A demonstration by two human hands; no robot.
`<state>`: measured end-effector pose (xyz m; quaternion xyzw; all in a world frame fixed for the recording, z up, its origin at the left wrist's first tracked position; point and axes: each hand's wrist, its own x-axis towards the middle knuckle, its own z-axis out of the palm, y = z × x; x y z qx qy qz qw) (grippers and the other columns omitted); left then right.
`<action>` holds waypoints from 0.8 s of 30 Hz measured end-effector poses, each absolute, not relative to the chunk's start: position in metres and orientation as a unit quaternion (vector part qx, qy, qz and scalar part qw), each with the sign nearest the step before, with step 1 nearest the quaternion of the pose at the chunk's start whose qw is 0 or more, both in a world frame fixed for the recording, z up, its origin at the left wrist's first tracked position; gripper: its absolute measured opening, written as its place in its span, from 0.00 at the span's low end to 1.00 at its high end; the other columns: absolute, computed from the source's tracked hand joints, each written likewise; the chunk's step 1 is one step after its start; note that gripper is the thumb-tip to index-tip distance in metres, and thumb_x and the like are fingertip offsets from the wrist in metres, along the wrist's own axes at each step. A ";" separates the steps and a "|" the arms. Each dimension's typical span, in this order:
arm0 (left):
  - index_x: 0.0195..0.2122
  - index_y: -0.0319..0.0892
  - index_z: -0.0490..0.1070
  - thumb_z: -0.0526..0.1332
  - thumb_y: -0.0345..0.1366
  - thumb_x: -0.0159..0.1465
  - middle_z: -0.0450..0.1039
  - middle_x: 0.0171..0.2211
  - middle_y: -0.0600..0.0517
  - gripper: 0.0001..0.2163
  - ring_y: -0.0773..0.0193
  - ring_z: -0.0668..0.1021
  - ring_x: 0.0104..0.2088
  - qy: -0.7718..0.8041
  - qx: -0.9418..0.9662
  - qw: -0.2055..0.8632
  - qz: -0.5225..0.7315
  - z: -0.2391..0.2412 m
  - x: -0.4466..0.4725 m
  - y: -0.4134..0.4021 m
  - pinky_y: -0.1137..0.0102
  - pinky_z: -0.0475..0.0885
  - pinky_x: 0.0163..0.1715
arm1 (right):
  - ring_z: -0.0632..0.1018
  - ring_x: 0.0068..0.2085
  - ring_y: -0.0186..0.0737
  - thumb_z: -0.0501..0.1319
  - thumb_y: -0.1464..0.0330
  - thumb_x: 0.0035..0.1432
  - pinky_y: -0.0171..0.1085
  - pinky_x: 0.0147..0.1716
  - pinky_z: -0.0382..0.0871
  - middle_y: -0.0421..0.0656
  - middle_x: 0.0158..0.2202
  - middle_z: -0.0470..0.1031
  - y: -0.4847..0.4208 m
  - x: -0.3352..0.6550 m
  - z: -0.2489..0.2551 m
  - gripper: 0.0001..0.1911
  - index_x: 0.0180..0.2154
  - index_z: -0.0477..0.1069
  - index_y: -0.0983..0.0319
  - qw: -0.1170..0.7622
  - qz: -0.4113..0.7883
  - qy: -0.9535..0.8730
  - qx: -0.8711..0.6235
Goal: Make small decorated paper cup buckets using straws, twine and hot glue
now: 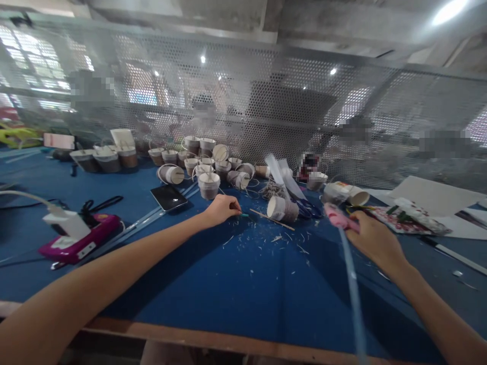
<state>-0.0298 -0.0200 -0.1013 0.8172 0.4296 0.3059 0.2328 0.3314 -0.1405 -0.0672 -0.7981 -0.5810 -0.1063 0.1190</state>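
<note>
The pink tool (337, 217) sits in your right hand's (375, 239) closed grip, right of the table's (247, 299) middle; its front is blurred, and a pale strip (353, 284) crosses the near edge, cut off below. Blue surface stretches from scraps (277, 238) to that edge. Your left hand (220, 209), arm outstretched, pinches a mostly hidden teal piece (244, 215).

Your tabletop (243, 284): matt blue, smooth, with wood edge (213, 343). Screen (228, 101) facing you: perforated metal, dull grey. Pink tool (335, 217) in your right hand (375, 241): plastic-looking, blurred. Cups (209, 186) before you: matt, paper-like, sides roughly wrapped. Stick (272, 219): plain matt wood. Scissors handles (309, 208): smooth blue plastic. Phone (169, 197) to your left: glossy black glass. Power strip (78, 248): glossy purple plastic; charger (66, 225), smooth white plastic. Sheets (426, 200) to your right: matt white paper.
</note>
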 end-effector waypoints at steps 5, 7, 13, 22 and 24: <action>0.24 0.41 0.74 0.66 0.30 0.49 0.77 0.24 0.53 0.02 0.66 0.76 0.27 0.428 0.815 0.243 0.306 -0.100 -0.031 -0.018 0.74 0.68 0.30 | 0.70 0.25 0.40 0.51 0.65 0.52 0.41 0.29 0.61 0.46 0.20 0.66 -0.143 0.304 -0.045 0.07 0.27 0.65 0.60 0.388 0.108 -0.595 -0.695; 0.24 0.41 0.75 0.66 0.31 0.49 0.77 0.24 0.53 0.02 0.66 0.76 0.27 0.428 0.814 0.246 0.305 -0.099 -0.032 -0.019 0.74 0.68 0.30 | 0.65 0.19 0.35 0.49 0.60 0.54 0.38 0.22 0.60 0.40 0.16 0.60 -0.139 0.284 -0.040 0.13 0.25 0.65 0.60 0.428 0.187 -0.600 -0.650; 0.24 0.41 0.75 0.67 0.30 0.48 0.77 0.23 0.52 0.02 0.66 0.76 0.27 0.420 0.816 0.246 0.312 -0.101 -0.032 -0.018 0.74 0.68 0.29 | 0.62 0.12 0.30 0.64 0.59 0.41 0.34 0.13 0.60 0.36 0.13 0.63 -0.117 0.216 -0.042 0.14 0.22 0.67 0.62 0.449 0.402 -0.565 -0.564; 0.22 0.40 0.75 0.66 0.29 0.46 0.76 0.22 0.52 0.02 0.67 0.75 0.24 0.425 0.817 0.259 0.291 -0.099 -0.029 -0.013 0.75 0.67 0.25 | 0.64 0.11 0.29 0.59 0.61 0.47 0.31 0.10 0.59 0.39 0.17 0.73 -0.111 0.190 -0.073 0.11 0.28 0.72 0.63 0.387 0.384 -0.623 -0.562; 0.22 0.40 0.75 0.66 0.28 0.46 0.75 0.21 0.52 0.02 0.67 0.75 0.23 0.428 0.817 0.258 0.288 -0.096 -0.028 -0.015 0.75 0.67 0.25 | 0.64 0.11 0.29 0.59 0.62 0.48 0.31 0.10 0.58 0.38 0.16 0.72 -0.111 0.188 -0.075 0.10 0.28 0.72 0.62 0.373 0.382 -0.619 -0.575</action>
